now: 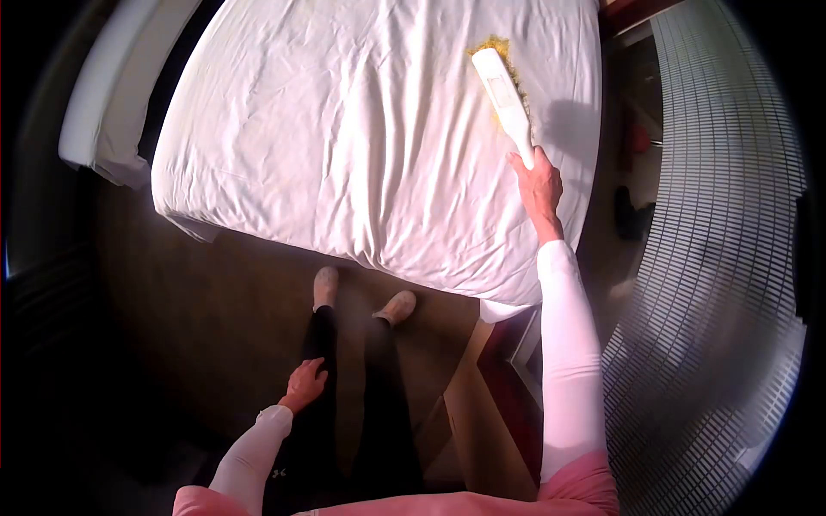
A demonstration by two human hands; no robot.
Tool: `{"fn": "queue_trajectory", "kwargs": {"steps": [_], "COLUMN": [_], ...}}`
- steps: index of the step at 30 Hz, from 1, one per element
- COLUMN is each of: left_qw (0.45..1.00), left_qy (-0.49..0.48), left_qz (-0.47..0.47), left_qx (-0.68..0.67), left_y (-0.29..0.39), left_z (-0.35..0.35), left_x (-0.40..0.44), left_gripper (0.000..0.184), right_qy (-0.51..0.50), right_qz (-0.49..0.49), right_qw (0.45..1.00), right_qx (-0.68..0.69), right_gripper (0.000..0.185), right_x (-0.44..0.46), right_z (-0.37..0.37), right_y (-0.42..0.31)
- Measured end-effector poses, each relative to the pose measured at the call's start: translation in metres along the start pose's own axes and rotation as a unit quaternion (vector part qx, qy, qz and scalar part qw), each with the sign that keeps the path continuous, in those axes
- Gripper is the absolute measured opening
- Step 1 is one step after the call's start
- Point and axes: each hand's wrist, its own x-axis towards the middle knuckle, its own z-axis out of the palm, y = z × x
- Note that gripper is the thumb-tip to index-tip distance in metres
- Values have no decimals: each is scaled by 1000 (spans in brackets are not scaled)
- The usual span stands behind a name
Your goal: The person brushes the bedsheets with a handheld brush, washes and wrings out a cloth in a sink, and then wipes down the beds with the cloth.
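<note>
My right hand (pixel 542 188) is closed round the handle of a white bed brush (pixel 499 84) with yellow bristles. The brush lies against the wrinkled white sheet (pixel 284 112), its head pointing away from me and its bristles showing along the edges. My left hand (pixel 305 384) hangs low by my dark-trousered leg, holding nothing, with its fingers loosely bent and a little apart. Whether it touches the leg I cannot tell.
A second white-covered piece (pixel 120 86) stands at the left, past a dark gap. To the right runs a grid-patterned surface (pixel 723 215). A wooden piece with a dark red face (pixel 508 387) stands by the bed's near right corner. My shoes (pixel 325 286) are on the brown floor.
</note>
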Motion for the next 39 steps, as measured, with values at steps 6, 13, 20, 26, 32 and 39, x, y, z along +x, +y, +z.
{"fn": "queue_trajectory", "kwargs": {"steps": [6,13,20,26,32,39], "left_qw": [987,969,923,917,907,880], "left_qy": [44,-125,-111,-71,-38,-15], "left_qz": [-103,-194,-286,-303,-303,-304], "left_qx": [-112,-88,-234,-250,-289,-363], "left_y": [-20,-53,-82,-93,-97,-110], "left_z": [44,94,128,135,136,133], "left_x": [-40,-110,-180,-196,-186,-183], "left_gripper": [41,61,79,79,74,71], "right_qy": [-9,-423,-77,-79,-461,-559], "right_qz": [-41,-343,11,205,-412,-313], "right_qw": [997,837,932,881,780,764], "right_qx": [67,52,354,419,-99,78], "right_gripper": [42,31,38,35,47,37], "right_x": [-33,-310,-130,-63,-309,-400], "right_z": [122,197,156,235,387,326], "right_y": [-106,-202,-181,-290,-419,-343]}}
